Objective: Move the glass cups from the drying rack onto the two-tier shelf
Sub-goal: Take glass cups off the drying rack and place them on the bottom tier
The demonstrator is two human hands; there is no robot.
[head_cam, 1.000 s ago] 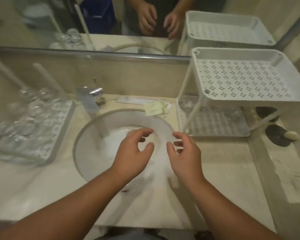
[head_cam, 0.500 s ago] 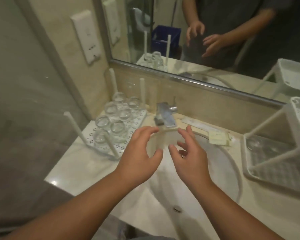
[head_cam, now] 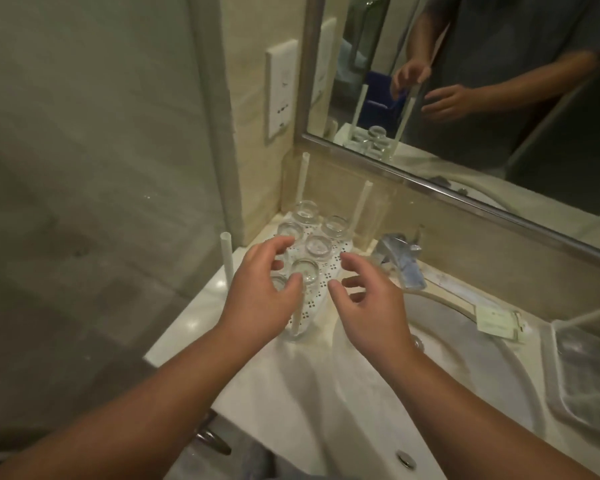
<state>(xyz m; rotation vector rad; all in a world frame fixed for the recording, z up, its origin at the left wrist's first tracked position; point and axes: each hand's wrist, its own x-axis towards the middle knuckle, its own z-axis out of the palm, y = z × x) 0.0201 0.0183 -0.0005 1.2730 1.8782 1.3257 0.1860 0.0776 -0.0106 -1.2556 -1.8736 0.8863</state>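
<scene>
Several clear glass cups (head_cam: 318,247) stand upside down on a white perforated drying rack (head_cam: 326,271) with upright white posts, in the counter's far left corner. My left hand (head_cam: 260,289) hovers over the rack's near cups with fingers spread and curled, its thumb next to one cup (head_cam: 305,270); it holds nothing. My right hand (head_cam: 364,299) floats open just right of the rack, above the sink rim, empty. Only the lower tray corner of the white two-tier shelf (head_cam: 582,372) shows at the right edge.
A chrome faucet (head_cam: 402,258) sits behind the white sink basin (head_cam: 447,393). A small paper packet (head_cam: 497,322) lies on the counter beside the shelf. A mirror (head_cam: 482,98) spans the wall above, and a glass partition (head_cam: 101,168) closes the left side.
The view has swung left from the shelf to the rack. Both hands have moved forward and left, from over the sink to the rack, the left one now above the cups.
</scene>
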